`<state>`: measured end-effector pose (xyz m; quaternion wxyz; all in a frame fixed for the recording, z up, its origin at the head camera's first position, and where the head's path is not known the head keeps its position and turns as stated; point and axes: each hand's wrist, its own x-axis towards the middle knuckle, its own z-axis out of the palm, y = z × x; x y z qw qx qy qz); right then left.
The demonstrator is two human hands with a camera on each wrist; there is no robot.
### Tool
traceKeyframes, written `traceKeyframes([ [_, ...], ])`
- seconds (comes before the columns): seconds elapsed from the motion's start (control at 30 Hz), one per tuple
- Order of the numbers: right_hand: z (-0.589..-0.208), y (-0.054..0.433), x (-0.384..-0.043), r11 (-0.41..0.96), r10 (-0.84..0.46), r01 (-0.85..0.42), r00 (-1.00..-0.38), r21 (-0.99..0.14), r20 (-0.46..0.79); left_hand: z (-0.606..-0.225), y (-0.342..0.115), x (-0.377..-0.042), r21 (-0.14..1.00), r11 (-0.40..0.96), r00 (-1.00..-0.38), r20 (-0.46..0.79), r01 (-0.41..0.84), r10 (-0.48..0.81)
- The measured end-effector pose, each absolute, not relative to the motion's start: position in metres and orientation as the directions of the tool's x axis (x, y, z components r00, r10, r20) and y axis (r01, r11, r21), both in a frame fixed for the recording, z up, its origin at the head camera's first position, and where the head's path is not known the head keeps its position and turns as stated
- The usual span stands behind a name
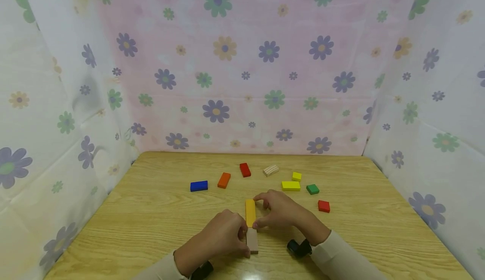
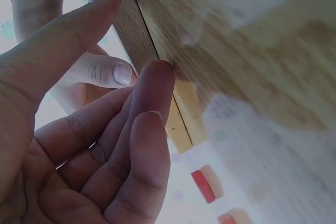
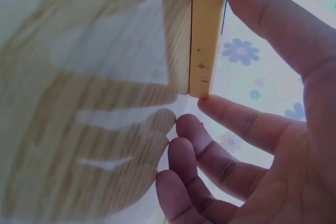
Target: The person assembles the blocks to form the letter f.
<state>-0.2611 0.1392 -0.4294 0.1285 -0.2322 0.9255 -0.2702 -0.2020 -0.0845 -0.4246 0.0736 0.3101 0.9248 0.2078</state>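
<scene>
Two blocks lie end to end on the table, a yellow-orange block [image 1: 250, 212] beyond a plain wooden block [image 1: 251, 242]. My left hand [image 1: 227, 233] holds the plain block from its left side, thumb at the near end and index finger by the joint. From the right, my right hand [image 1: 281, 211] spans the yellow-orange block, index fingertip at its far end and thumb at the joint. The right wrist view shows small dark marks on the side of the yellow-orange block [image 3: 205, 40]. Its other fingers rest with their tips at the tabletop.
Farther back on the wooden table [image 1: 151, 225] lie a blue block [image 1: 199, 186], an orange block [image 1: 224, 180], a red block [image 1: 245, 170] and a striped wooden piece [image 1: 270, 170]. To the right are two yellow blocks [image 1: 291, 186], a green block [image 1: 312, 189] and another red block [image 1: 323, 206].
</scene>
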Motion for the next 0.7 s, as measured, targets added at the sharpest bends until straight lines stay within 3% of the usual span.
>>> traceKeyframes([
  [0.7, -0.4314, 0.1413, -0.2617, 0.754, -0.498, -0.365, -0.860, -0.546, -0.113, -0.4235, -0.0850, -0.2018, 0.429, 0.734, -0.805, -0.026, 0.527, 0.593],
])
